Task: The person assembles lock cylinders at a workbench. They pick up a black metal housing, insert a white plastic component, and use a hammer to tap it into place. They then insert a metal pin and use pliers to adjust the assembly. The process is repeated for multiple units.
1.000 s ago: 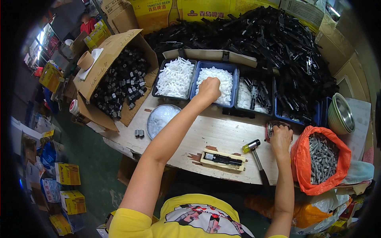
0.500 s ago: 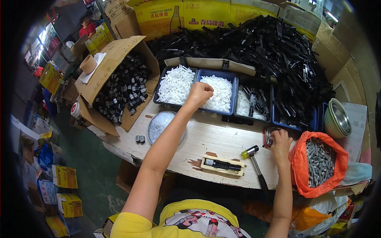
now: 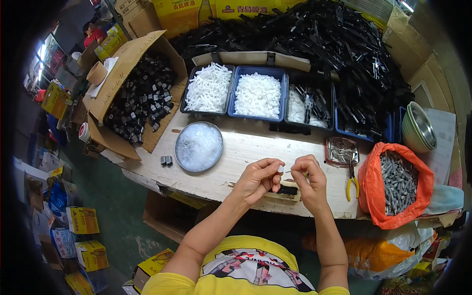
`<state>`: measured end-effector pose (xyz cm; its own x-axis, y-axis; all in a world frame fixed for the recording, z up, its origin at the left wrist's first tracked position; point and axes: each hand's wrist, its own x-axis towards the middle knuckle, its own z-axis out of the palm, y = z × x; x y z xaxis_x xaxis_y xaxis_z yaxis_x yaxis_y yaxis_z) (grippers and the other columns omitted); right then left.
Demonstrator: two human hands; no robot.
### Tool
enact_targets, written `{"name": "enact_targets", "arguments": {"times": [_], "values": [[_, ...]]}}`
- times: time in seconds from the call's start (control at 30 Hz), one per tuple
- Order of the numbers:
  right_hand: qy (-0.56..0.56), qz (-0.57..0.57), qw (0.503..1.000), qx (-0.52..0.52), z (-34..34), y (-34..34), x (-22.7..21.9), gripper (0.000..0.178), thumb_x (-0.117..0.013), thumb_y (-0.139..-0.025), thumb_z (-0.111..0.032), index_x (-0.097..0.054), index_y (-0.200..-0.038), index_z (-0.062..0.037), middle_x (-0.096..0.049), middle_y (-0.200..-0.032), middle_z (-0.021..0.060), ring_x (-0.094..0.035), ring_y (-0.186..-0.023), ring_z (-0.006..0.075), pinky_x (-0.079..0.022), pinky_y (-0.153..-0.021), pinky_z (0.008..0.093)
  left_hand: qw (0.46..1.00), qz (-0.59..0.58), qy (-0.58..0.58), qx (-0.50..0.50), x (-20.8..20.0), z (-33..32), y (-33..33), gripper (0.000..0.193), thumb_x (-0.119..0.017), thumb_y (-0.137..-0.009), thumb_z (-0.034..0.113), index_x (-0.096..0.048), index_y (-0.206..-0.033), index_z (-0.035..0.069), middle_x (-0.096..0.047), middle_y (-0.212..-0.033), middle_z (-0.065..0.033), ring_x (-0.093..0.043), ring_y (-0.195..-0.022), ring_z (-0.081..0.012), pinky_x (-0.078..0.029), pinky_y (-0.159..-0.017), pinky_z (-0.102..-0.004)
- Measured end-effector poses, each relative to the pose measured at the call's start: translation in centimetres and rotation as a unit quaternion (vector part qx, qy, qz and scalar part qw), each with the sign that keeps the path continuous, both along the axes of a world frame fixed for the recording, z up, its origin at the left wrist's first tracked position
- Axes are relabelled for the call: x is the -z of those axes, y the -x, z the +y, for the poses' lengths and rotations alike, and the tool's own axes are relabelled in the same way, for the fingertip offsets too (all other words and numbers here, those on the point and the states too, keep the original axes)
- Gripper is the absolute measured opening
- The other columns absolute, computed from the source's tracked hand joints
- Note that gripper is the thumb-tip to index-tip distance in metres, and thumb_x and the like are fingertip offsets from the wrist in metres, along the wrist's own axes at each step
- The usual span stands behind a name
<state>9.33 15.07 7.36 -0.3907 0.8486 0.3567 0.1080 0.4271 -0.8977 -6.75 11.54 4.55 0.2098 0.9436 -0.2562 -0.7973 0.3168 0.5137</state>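
My left hand [image 3: 255,182] pinches a small white plastic piece [image 3: 280,168] between thumb and forefinger. Close beside it, the fingertips of my right hand [image 3: 312,185] are closed on a thin metal pin [image 3: 291,170], its tip pointing toward the white piece. Below and behind both hands, a pale wooden block [image 3: 296,196] lies on the bench, with a black part [image 3: 285,190] set in it; my hands cover much of both. Off to the right is a small clear box of metal pins [image 3: 341,150], with yellow-handled pliers [image 3: 352,184] beside it.
Bins of white sticks [image 3: 209,91], small white pieces [image 3: 258,96] and black parts [image 3: 310,105] line the back, below a heap of black parts [image 3: 295,39]. A round dish [image 3: 199,147] and a carton of black pieces [image 3: 142,93] are left. A red bag [image 3: 371,182] holds grey pieces.
My left hand has come back from the bin of white pieces with one in its fingers. My right hand has left the pin box with a pin, and both hands now meet above the wooden block.
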Motion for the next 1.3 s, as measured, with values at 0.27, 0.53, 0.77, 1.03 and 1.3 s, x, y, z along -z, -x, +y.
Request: {"name": "enact_targets", "arguments": {"times": [0.27,0.53,0.77,1.03,1.3], "values": [[-0.043,-0.014,0.999,0.023,-0.5,0.9,0.0,0.008,-0.059,-0.077,-0.001,-0.053,-0.081,-0.0023,-0.052,-0.081,0.0075,-0.049,-0.075,0.0204,-0.038,-0.068,0.0302,1.0,0.019,0.005,0.0,-0.7,-0.8,-0.8,0.019,-0.057,-0.087,0.018,-0.06,-0.096,0.001,-0.055,-0.073,-0.004,-0.053,-0.06,-0.011,-0.045,-0.046,-0.025],[-0.167,-0.098,0.98,0.038,-0.4,0.9,-0.4,0.01,-0.061,-0.075,-0.004,-0.053,-0.08,-0.0056,-0.052,-0.078,0.0053,-0.048,-0.074,0.022,-0.032,-0.068,0.0323,0.999,0.04,-0.01,-0.017,-0.5,-1.1,-0.9,0.015,-0.056,-0.088,0.015,-0.06,-0.095,0.002,-0.057,-0.073,-0.0042,-0.055,-0.059,-0.0105,-0.046,-0.045,-0.0243],[-0.098,-0.078,0.992,0.007,-0.5,1.0,0.3,0.007,-0.059,-0.076,0.0,-0.053,-0.078,-0.0015,-0.052,-0.077,0.0061,-0.048,-0.071,0.0179,-0.037,-0.066,0.0282,0.998,0.056,-0.021,-0.025,-0.4,-1.5,-0.7,0.016,-0.056,-0.087,0.012,-0.058,-0.098,0.001,-0.058,-0.077,-0.0056,-0.056,-0.06,-0.0116,-0.049,-0.047,-0.0251],[-0.038,-0.029,0.999,0.023,-1.0,1.6,1.4,0.006,-0.061,-0.075,-0.002,-0.057,-0.08,-0.002,-0.055,-0.079,0.0075,-0.052,-0.072,0.0231,-0.039,-0.066,0.0316,0.985,0.141,-0.088,-0.052,-0.3,-2.8,-0.1,0.027,-0.057,-0.082,-0.003,-0.056,-0.109,-0.002,-0.06,-0.083,-0.0107,-0.062,-0.069,-0.0156,-0.056,-0.058,-0.0285],[-0.137,-0.07,0.988,0.033,-1.9,2.0,2.1,0.011,-0.063,-0.072,-0.002,-0.057,-0.081,-0.0053,-0.054,-0.08,0.0066,-0.05,-0.076,0.0226,-0.033,-0.07,0.0332,0.982,0.141,-0.097,-0.078,1.2,-3.3,-0.1,0.023,-0.058,-0.084,0.003,-0.058,-0.107,-0.003,-0.061,-0.084,-0.009,-0.062,-0.065,-0.0136,-0.055,-0.055,-0.0249]]}}
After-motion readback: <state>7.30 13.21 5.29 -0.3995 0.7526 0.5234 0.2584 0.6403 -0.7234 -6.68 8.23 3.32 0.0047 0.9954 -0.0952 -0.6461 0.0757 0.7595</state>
